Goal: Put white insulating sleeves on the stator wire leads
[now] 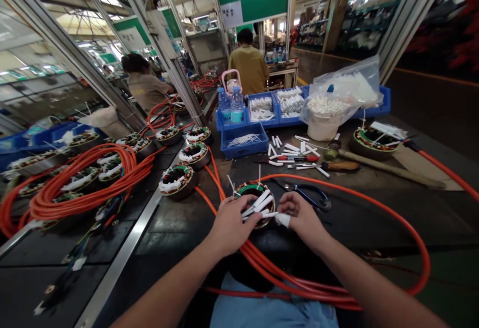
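A ring-shaped motor stator (244, 188) with a green and red winding rim sits on the bench before me. Several white insulating sleeves (262, 201) lie bunched across its opening. My left hand (235, 222) rests at the stator's near left side, thumb and fingers closed around a white sleeve that points right. Right beside that sleeve's tip is my right hand (302, 218), fingers curled in and a white wrap on the thumb. What its fingertips pinch, if anything, is too small to make out. White cable ties stand up from the stator's far rim.
Orange cable (374, 193) loops around the work. Blue-handled pliers (312, 198), a wooden-handled hammer (392, 169) and loose sleeves lie beyond. Blue bins (245, 141) and a bagged white tub (324, 126) stand behind. More stators (177, 180) sit left; co-workers are farther back.
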A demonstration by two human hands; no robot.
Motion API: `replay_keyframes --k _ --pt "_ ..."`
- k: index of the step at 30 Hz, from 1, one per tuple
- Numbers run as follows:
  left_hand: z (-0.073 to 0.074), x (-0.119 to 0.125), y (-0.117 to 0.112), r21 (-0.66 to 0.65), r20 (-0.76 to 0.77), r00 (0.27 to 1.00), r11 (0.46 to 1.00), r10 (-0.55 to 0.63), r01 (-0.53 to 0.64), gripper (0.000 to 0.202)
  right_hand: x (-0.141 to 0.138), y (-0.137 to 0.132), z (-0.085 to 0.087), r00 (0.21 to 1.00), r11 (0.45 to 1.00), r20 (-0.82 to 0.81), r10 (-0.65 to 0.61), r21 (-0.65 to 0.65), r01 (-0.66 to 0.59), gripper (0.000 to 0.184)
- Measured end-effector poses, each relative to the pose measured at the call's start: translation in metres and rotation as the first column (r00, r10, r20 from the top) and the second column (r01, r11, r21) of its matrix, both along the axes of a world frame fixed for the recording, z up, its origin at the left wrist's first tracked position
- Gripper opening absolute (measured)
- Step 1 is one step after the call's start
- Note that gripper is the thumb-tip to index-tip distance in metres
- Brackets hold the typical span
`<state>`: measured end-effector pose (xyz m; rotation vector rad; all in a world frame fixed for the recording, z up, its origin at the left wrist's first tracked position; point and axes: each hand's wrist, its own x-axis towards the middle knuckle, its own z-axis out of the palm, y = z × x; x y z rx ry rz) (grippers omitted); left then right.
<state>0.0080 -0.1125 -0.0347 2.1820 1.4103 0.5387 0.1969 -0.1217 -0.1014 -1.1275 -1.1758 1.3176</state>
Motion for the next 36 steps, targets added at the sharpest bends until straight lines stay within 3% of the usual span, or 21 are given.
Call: replay_keyframes --k 2,4,6,9,11,14,19,22,26,29,31,33,34,35,36 --pt "-0.001 0.001 0.006 -0.046 0.008 0.999 0.998 0.049 -0.049 0.036 0.003 0.01 0.006 0.997 0.998 0.047 0.053 0.022 -0.054 0.035" --pt "0.003 -0.002 0.013 -0.126 0.026 1.0 0.992 0.005 -0.002 0.043 0.005 0.016 0.014 0.984 0.989 0.139 0.114 0.074 -0.125 0.034" --pt "0.009 -0.008 0.018 -0.189 0.053 0.987 0.969 -0.151 0.158 0.044 0.008 0.018 0.025 0.941 0.964 0.299 0.159 0.159 -0.213 0.038" --pt "0.019 -0.012 0.018 -0.141 -0.005 0.937 0.928 -0.349 0.345 0.039 0.014 0.019 0.04 0.785 0.873 0.6 0.152 0.291 -0.392 0.056" --pt "0.021 -0.01 0.011 -0.023 -0.13 0.942 0.951 -0.308 0.308 0.038 0.018 0.023 0.046 0.659 0.795 0.741 0.132 0.317 -0.516 0.053" --pt "0.013 -0.003 -0.004 0.129 -0.257 0.95 0.968 -0.176 0.214 0.04 0.02 0.034 0.054 0.485 0.707 0.867 0.111 0.275 -0.652 0.033" --pt "-0.007 0.008 -0.026 0.286 -0.267 0.962 0.948 -0.059 0.137 0.042 0.01 0.055 0.072 0.188 0.54 0.982 0.028 0.143 -0.83 0.017" --pt "-0.012 0.015 -0.034 0.325 -0.285 0.958 0.938 -0.023 0.119 0.041 0.004 0.06 0.081 0.093 0.465 0.995 -0.04 0.101 -0.88 0.014" --pt "-0.025 0.022 -0.036 0.393 -0.33 0.943 0.915 0.048 0.091 0.051 0.002 0.062 0.086 0.074 0.438 0.997 -0.018 0.074 -0.896 0.012" --pt "-0.045 0.023 -0.034 0.586 -0.265 0.955 0.809 0.134 0.049 0.037 0.002 0.058 0.086 0.092 0.412 0.996 -0.009 0.088 -0.907 0.009" --pt "-0.055 0.022 -0.033 0.653 -0.233 0.962 0.756 0.142 0.047 0.034 0.005 0.057 0.081 0.151 0.418 0.988 -0.017 0.145 -0.897 0.009" --pt "-0.061 0.021 -0.033 0.675 -0.23 0.963 0.736 0.14 0.055 0.036 0.016 0.062 0.073 0.242 0.427 0.967 0.083 0.185 -0.885 0.01" --pt "-0.062 0.02 -0.032 0.682 -0.231 0.963 0.729 0.138 0.059 0.036 0.026 0.069 0.067 0.301 0.455 0.94 0.16 0.2 -0.868 0.014" --pt "-0.063 0.02 -0.032 0.69 -0.228 0.964 0.721 0.137 0.061 0.037 0.039 0.079 0.062 0.391 0.546 0.9 0.194 0.232 -0.805 0.017" --pt "-0.063 0.019 -0.032 0.698 -0.222 0.966 0.713 0.135 0.06 0.037 0.055 0.092 0.058 0.496 0.676 0.854 0.158 0.273 -0.685 0.02"
